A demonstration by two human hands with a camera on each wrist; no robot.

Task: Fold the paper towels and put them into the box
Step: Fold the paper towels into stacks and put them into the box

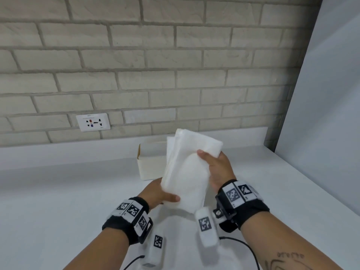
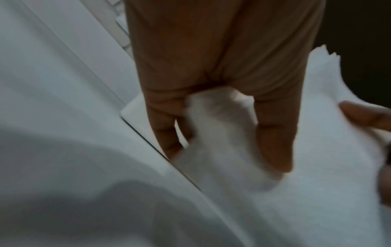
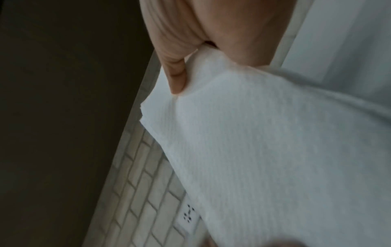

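A folded stack of white paper towels (image 1: 187, 170) is held up above the counter between both hands. My left hand (image 1: 157, 193) grips its lower left end, thumb on top; in the left wrist view its fingers (image 2: 273, 133) curl into the towel stack (image 2: 317, 150). My right hand (image 1: 216, 168) grips the upper right side, thumb across the front; in the right wrist view the thumb (image 3: 176, 75) pinches the stack (image 3: 264, 142). Behind the towels stands an open cream cardboard box (image 1: 150, 164), partly hidden by them.
The white counter (image 1: 68, 191) runs to a brick wall with a power socket (image 1: 93, 122) at the back left. A white panel (image 1: 327, 104) rises at the right. Cables (image 1: 243, 248) trail from the wrist cameras near the front edge.
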